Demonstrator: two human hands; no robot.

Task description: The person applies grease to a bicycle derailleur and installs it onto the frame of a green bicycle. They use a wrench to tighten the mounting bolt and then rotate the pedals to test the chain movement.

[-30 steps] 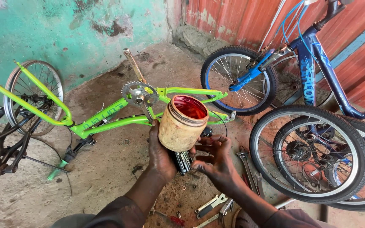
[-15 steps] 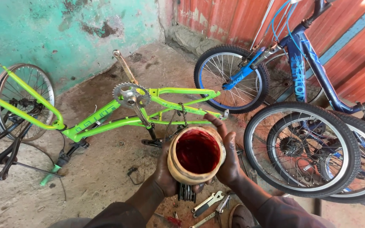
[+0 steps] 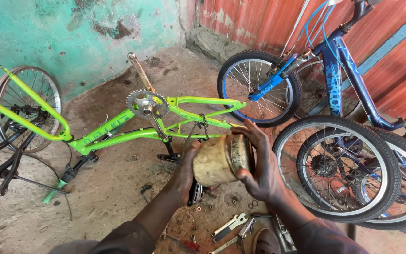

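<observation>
At centre frame, left hand (image 3: 186,171) and right hand (image 3: 259,169) grip a tilted tub (image 3: 219,160), below a green bike frame (image 3: 118,129).

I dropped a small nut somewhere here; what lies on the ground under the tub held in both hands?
Below the tub, spanners, washers and small nuts lie on the dirt. The left hand and right hand cover the ground directly beneath.

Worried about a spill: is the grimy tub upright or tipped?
Tipped. The tub lies on its side between the left hand and right hand, mouth facing right. Its contents and any lid cannot be seen.
</observation>
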